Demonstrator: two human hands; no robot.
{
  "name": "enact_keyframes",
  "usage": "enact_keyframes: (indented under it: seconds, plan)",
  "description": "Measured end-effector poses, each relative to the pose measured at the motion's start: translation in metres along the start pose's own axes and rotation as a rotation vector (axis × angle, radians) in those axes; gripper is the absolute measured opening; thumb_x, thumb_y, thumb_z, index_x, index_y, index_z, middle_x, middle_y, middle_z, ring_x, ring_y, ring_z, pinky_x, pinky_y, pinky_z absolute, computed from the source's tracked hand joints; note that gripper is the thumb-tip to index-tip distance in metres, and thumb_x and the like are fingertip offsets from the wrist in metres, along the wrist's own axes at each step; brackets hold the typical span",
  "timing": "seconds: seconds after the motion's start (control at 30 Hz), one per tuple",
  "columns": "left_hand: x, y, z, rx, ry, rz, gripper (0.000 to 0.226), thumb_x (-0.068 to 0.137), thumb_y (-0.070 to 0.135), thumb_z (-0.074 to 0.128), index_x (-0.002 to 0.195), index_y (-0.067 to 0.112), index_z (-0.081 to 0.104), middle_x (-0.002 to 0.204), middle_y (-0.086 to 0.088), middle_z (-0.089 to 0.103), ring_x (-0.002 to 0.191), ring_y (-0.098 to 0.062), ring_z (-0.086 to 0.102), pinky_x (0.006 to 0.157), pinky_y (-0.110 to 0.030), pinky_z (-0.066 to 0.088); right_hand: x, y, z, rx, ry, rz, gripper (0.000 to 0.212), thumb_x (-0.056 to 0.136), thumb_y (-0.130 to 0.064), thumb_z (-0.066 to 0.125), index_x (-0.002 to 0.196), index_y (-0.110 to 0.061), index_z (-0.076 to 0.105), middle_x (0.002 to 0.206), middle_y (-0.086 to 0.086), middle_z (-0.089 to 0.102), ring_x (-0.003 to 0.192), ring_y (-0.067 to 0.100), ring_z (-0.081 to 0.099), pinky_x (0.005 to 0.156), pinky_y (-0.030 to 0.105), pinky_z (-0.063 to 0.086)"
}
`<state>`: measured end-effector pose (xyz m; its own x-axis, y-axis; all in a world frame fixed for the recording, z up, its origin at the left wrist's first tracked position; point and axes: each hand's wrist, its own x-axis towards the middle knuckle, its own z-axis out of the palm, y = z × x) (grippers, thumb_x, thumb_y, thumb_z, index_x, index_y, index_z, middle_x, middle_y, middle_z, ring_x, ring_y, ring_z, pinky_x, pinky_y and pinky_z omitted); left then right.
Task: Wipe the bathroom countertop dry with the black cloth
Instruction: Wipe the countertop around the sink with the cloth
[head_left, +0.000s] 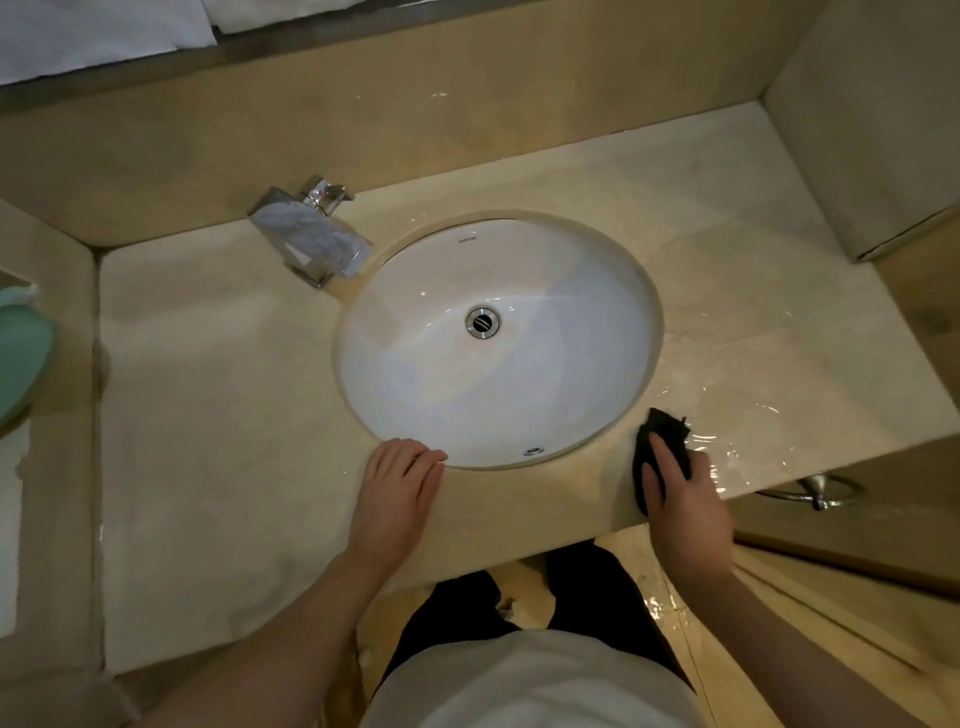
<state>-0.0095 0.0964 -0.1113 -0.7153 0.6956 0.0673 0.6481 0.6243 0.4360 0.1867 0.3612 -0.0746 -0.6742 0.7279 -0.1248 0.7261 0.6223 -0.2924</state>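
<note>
The beige marble countertop (208, 415) surrounds a white oval sink (415, 374). My right hand (685, 499) presses the black cloth (665, 431) flat on the counter's front edge, just right of the sink. A sheet of water (753, 431) glistens on the counter to the right of the cloth. My left hand (397, 488) rests flat with fingers together on the counter's front edge, its fingertips at the sink rim, holding nothing.
A chrome faucet (311, 234) stands behind the sink on the left. Beige walls enclose the counter at the back and both sides. A metal towel ring (815, 491) hangs below the counter's right front. A green object (21, 358) shows at the far left.
</note>
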Motion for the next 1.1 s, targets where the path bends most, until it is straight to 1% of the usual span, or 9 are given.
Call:
enact_keyframes:
  seconds: [0.2, 0.47, 0.57, 0.67, 0.77, 0.83, 0.93, 1.0, 1.1]
  plan:
    - [-0.003, -0.008, 0.006, -0.055, 0.028, 0.035, 0.035, 0.103, 0.022, 0.036, 0.111, 0.013, 0.068, 0.105, 0.001, 0.064, 0.105, -0.019, 0.055, 0.112, -0.037, 0.031, -0.023, -0.082, 0.03, 0.035, 0.002, 0.083, 0.041, 0.1, -0.026, 0.05, 0.14, -0.017, 0.049, 0.112, 0.01, 0.051, 0.072, 0.025, 0.059, 0.053, 0.028, 0.048]
    - [-0.001, -0.012, 0.004, -0.048, -0.008, 0.052, 0.05, 0.108, 0.031, 0.022, 0.11, 0.014, 0.069, 0.105, 0.001, 0.068, 0.104, -0.021, 0.061, 0.108, -0.036, 0.035, -0.01, -0.19, 0.046, 0.198, -0.085, 0.105, 0.041, 0.105, -0.027, 0.039, 0.146, -0.023, 0.04, 0.128, 0.007, 0.046, 0.09, 0.023, 0.063, 0.076, 0.035, 0.057]
    - [-0.002, -0.012, 0.003, -0.079, 0.016, 0.058, 0.049, 0.108, 0.03, 0.023, 0.108, 0.013, 0.069, 0.103, 0.0, 0.067, 0.102, -0.021, 0.06, 0.106, -0.038, 0.038, -0.008, -0.18, 0.027, 0.3, 0.037, 0.118, 0.039, 0.103, -0.027, 0.044, 0.142, -0.023, 0.047, 0.127, 0.006, 0.048, 0.087, 0.021, 0.06, 0.074, 0.03, 0.051]
    - [-0.002, -0.011, 0.003, -0.074, 0.03, 0.048, 0.04, 0.105, 0.024, 0.031, 0.107, 0.012, 0.069, 0.103, 0.0, 0.067, 0.102, -0.021, 0.059, 0.107, -0.04, 0.037, -0.015, -0.128, 0.01, 0.295, 0.164, 0.24, 0.04, 0.101, -0.03, 0.048, 0.141, -0.025, 0.049, 0.127, 0.007, 0.048, 0.091, 0.022, 0.056, 0.077, 0.026, 0.041]
    - [0.0, -0.011, 0.003, -0.089, 0.033, 0.039, 0.034, 0.103, 0.021, 0.036, 0.104, 0.012, 0.069, 0.1, 0.0, 0.067, 0.1, -0.022, 0.059, 0.106, -0.038, 0.038, -0.03, -0.083, 0.009, 0.241, 0.173, 0.35, 0.043, 0.101, -0.034, 0.045, 0.144, -0.026, 0.043, 0.131, 0.009, 0.044, 0.097, 0.03, 0.061, 0.077, 0.041, 0.055]
    - [0.0, -0.011, 0.002, -0.097, 0.017, 0.042, 0.034, 0.104, 0.021, 0.035, 0.102, 0.013, 0.068, 0.099, 0.001, 0.065, 0.099, -0.022, 0.059, 0.105, -0.036, 0.037, -0.042, -0.074, 0.019, 0.198, 0.131, 0.362, 0.044, 0.101, -0.033, 0.045, 0.145, -0.025, 0.041, 0.13, 0.011, 0.043, 0.096, 0.032, 0.061, 0.072, 0.044, 0.057]
    - [0.0, -0.009, 0.001, -0.088, -0.009, 0.034, 0.036, 0.105, 0.023, 0.033, 0.103, 0.014, 0.068, 0.099, 0.002, 0.065, 0.099, -0.021, 0.058, 0.106, -0.035, 0.037, -0.053, -0.092, 0.036, 0.179, 0.132, 0.366, 0.043, 0.1, -0.028, 0.049, 0.143, -0.021, 0.046, 0.126, 0.012, 0.046, 0.092, 0.031, 0.06, 0.066, 0.03, 0.047]
    - [0.001, -0.008, 0.001, -0.092, -0.01, 0.01, 0.036, 0.104, 0.022, 0.034, 0.102, 0.014, 0.068, 0.099, 0.002, 0.066, 0.099, -0.02, 0.059, 0.105, -0.037, 0.038, -0.051, -0.121, 0.043, 0.181, 0.102, 0.363, 0.042, 0.1, -0.026, 0.051, 0.141, -0.021, 0.048, 0.124, 0.009, 0.048, 0.084, 0.022, 0.057, 0.061, 0.022, 0.037]
    - [0.0, -0.008, 0.002, -0.097, -0.006, 0.01, 0.035, 0.102, 0.02, 0.035, 0.1, 0.013, 0.069, 0.099, 0.001, 0.067, 0.098, -0.022, 0.06, 0.105, -0.04, 0.04, -0.035, -0.163, 0.049, 0.219, 0.012, 0.258, 0.04, 0.101, -0.028, 0.049, 0.141, -0.024, 0.048, 0.127, 0.004, 0.049, 0.086, 0.016, 0.058, 0.061, 0.024, 0.045]
